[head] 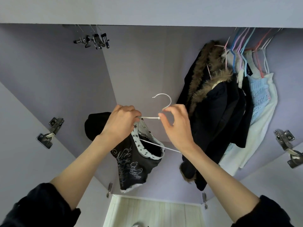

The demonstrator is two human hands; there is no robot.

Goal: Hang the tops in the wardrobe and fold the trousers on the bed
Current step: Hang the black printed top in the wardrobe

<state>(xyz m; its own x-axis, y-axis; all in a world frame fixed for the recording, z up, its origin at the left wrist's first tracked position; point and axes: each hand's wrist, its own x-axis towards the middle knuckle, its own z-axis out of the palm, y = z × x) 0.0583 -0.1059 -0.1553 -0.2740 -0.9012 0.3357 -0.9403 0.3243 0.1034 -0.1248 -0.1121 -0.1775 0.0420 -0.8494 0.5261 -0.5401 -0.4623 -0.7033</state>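
Inside the open wardrobe (65, 76), coats (213, 112) hang at two o'clock, while the left hand (121, 123) and right hand (175, 125) pinch a white hanger (164, 102) carrying the black top (131, 164), its far shoulder hidden.

**What I count in the wardrobe**

I have two hands up: my left hand (122, 123) and my right hand (176, 123), sharing one white hanger (161, 104) with one black printed top (131, 161). At eleven o'clock hangs a cluster of metal clip hangers (95, 40), number unclear. At two o'clock, one fur-trimmed black coat (213, 99). Four door hinges (50, 132) are fully visible.
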